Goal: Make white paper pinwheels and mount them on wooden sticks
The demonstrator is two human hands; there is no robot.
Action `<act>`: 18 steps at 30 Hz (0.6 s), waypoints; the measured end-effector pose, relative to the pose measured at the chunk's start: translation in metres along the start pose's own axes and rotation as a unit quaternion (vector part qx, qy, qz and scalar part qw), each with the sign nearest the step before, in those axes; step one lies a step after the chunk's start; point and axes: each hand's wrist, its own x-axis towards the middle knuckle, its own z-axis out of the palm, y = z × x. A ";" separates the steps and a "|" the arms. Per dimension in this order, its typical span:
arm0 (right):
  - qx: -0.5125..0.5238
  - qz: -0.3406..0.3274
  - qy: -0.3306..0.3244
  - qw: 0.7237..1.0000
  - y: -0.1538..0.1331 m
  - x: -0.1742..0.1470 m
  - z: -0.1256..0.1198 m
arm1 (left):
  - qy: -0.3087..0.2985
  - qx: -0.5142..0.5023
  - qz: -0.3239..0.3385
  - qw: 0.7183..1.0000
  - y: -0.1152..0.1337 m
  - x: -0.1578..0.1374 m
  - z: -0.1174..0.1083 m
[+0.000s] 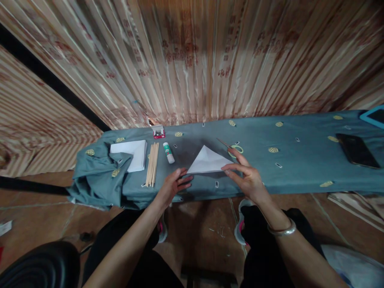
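Observation:
A sheet of white paper (207, 162), folded into a triangle, lies on the cloth-covered bench with its long edge towards me. My left hand (175, 184) has its thumb and fingers pinched at the left corner. At the right corner, my right hand (247, 174) pinches the paper between thumb and fingers. Just beyond my right fingers lie scissors (237, 151) with pale green handles. Left of the paper are a glue stick (168, 153) and several thin wooden sticks (152, 164) laid side by side.
A stack of white paper (139, 156) lies at the left, partly under bunched cloth (99, 172). A small red box (159, 132) stands open at the back. On the right are a dark phone (357, 150) and a blue-framed device (373, 117). A pleated curtain (192, 60) hangs behind.

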 end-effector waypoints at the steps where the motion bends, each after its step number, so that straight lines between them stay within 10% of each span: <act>1: -0.001 -0.004 -0.002 1.000 -0.001 0.000 -0.002 | -0.002 0.006 -0.002 1.000 -0.001 0.001 0.000; 18: 0.093 0.023 -0.037 0.995 -0.012 -0.007 -0.019 | -0.164 0.191 -0.109 0.962 -0.019 -0.006 0.009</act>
